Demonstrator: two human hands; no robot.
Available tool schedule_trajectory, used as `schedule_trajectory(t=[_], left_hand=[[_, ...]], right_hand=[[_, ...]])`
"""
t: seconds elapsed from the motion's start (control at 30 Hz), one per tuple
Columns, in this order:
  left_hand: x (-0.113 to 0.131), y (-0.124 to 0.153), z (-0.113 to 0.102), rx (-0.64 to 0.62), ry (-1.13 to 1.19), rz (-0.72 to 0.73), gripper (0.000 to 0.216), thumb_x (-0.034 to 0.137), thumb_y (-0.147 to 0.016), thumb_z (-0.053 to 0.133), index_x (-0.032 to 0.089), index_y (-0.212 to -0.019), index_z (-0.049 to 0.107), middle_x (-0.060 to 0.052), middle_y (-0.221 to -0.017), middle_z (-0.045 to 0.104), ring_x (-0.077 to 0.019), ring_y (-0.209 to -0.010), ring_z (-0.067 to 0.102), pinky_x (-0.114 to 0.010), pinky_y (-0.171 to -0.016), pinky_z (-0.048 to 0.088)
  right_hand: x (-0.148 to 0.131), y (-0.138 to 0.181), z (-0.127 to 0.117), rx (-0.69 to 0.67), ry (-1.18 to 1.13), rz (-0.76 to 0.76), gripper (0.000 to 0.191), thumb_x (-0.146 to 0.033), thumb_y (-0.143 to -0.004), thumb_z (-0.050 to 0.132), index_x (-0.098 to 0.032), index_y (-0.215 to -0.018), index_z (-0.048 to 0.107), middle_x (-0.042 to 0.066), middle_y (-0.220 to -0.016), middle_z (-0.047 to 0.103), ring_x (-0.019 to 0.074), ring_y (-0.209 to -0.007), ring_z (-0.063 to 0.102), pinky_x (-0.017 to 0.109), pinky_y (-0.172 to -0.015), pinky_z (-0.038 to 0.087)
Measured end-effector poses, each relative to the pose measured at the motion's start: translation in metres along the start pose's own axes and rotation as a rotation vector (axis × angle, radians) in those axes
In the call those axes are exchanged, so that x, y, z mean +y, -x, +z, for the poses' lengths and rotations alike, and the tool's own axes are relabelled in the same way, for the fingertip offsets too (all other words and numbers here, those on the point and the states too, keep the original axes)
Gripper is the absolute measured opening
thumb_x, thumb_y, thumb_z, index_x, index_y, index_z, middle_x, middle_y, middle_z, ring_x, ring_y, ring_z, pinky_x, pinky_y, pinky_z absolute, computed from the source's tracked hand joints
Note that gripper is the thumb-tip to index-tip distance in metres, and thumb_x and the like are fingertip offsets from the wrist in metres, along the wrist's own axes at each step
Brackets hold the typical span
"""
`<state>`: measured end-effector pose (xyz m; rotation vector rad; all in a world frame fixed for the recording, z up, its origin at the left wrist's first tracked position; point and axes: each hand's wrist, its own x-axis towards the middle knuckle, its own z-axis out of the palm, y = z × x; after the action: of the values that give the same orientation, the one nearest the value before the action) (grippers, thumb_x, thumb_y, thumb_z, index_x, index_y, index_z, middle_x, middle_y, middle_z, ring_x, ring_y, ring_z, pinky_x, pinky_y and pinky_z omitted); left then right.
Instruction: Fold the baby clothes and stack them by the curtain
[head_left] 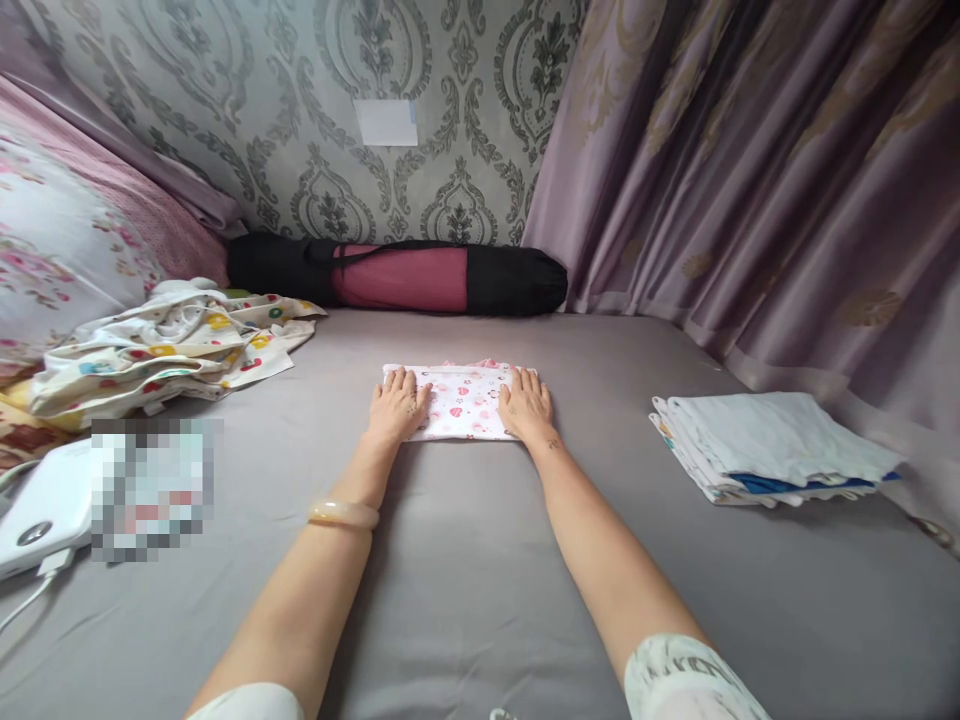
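Note:
A small folded white garment with a pink print point(461, 398) lies flat on the grey bed sheet point(465, 560) in the middle of the view. My left hand point(397, 403) rests palm down on its left end, fingers stretched out. My right hand point(526, 402) lies flat on its right end, fingers spread. Both hands press on the cloth and hold nothing. A pale bangle point(343, 514) sits on my left forearm.
A stack of folded pale cloths point(769, 446) lies at the right. A heap of unfolded printed clothes point(169, 345) is at the left, with a white device and cable point(41, 510) nearer. A black and pink roll bag point(397, 272) lies against the wall. Curtains point(750, 160) hang at the right.

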<state>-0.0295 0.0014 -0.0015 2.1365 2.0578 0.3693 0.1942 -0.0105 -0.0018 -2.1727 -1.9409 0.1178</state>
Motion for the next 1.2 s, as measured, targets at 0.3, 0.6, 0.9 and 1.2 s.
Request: schedule_trajectory(t=[0.3, 0.6, 0.9, 1.2], left_hand=[[-0.026, -0.005, -0.005, -0.120, -0.002, 0.069, 0.063, 0.048, -0.101, 0.018, 0.012, -0.151, 0.029, -0.017, -0.163, 0.018, -0.0281, -0.151, 0.017, -0.054, -0.119, 0.017], [0.022, 0.014, -0.009, -0.044, -0.196, 0.264, 0.071, 0.055, -0.100, 0.021, 0.008, -0.153, 0.029, -0.019, -0.163, 0.017, -0.0305, -0.152, 0.008, -0.055, -0.121, 0.005], [0.028, 0.022, -0.003, -0.258, -0.070, 0.442, 0.095, 0.076, -0.089, 0.031, 0.009, -0.156, 0.020, -0.020, -0.163, 0.016, -0.0315, -0.152, 0.004, -0.057, -0.119, 0.003], [0.030, 0.019, -0.001, -0.196, -0.047, 0.457, 0.080, 0.068, -0.092, 0.034, 0.014, -0.151, 0.031, -0.020, -0.160, 0.027, -0.0334, -0.150, 0.019, -0.059, -0.118, 0.011]], right_hand=[[0.018, -0.005, -0.009, -0.112, -0.003, -0.022, 0.063, -0.041, -0.103, 0.019, -0.006, -0.155, 0.026, 0.012, -0.163, 0.020, 0.0241, -0.150, 0.017, 0.039, -0.120, 0.017], [0.018, -0.006, -0.006, -0.098, 0.040, -0.035, 0.062, -0.040, -0.103, 0.020, -0.006, -0.154, 0.027, 0.014, -0.163, 0.022, 0.0243, -0.150, 0.018, 0.039, -0.119, 0.019], [0.017, -0.006, -0.004, -0.077, 0.038, -0.033, 0.062, -0.039, -0.103, 0.020, -0.005, -0.154, 0.028, 0.014, -0.162, 0.023, 0.0248, -0.150, 0.019, 0.039, -0.119, 0.019], [0.015, -0.003, -0.008, -0.053, 0.047, -0.036, 0.060, -0.038, -0.102, 0.021, -0.007, -0.153, 0.030, 0.015, -0.162, 0.024, 0.0270, -0.149, 0.019, 0.048, -0.119, 0.016]])
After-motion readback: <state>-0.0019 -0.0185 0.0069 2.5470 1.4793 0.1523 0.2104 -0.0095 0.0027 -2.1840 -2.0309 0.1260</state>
